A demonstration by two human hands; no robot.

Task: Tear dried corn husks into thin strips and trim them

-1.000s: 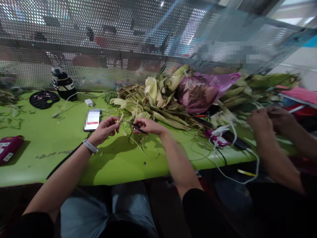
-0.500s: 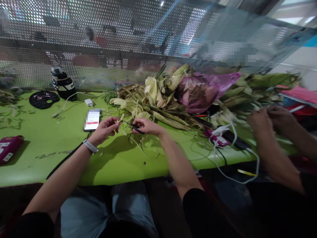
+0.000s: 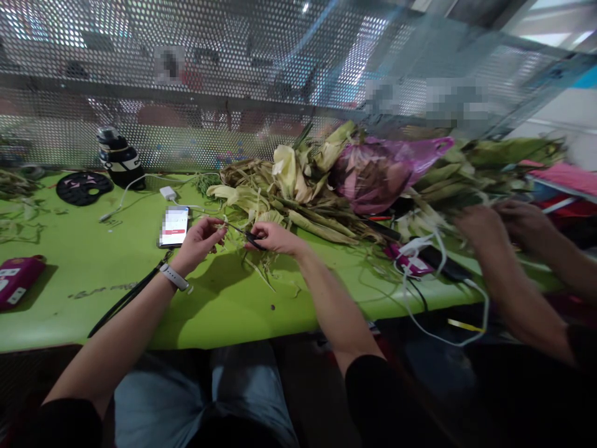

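My left hand (image 3: 201, 241), with a pale watch band on its wrist, pinches a small strip of corn husk (image 3: 225, 222) between thumb and fingers. My right hand (image 3: 276, 238) is closed round dark-handled scissors (image 3: 253, 239), their blades pointing left at the strip. Both hands are just above the green table, close together. Thin husk shreds (image 3: 263, 270) lie below my right hand. Behind it spreads a heap of dried corn husks (image 3: 321, 227). A phone (image 3: 175, 228) with a lit screen rests beside my left hand.
At the back stand a dark bottle (image 3: 122, 163) and a black mat (image 3: 83, 188). A purple box (image 3: 18, 280) sits at left. Right of the heap are a pink plastic bag (image 3: 373, 177), a power bank (image 3: 445, 262) with white cables, and a co-worker's hands (image 3: 485, 230).
The strip between my left fingers shows less of its length above them. My right hand and the scissors have shifted slightly left. The co-worker's hands have moved a little left.
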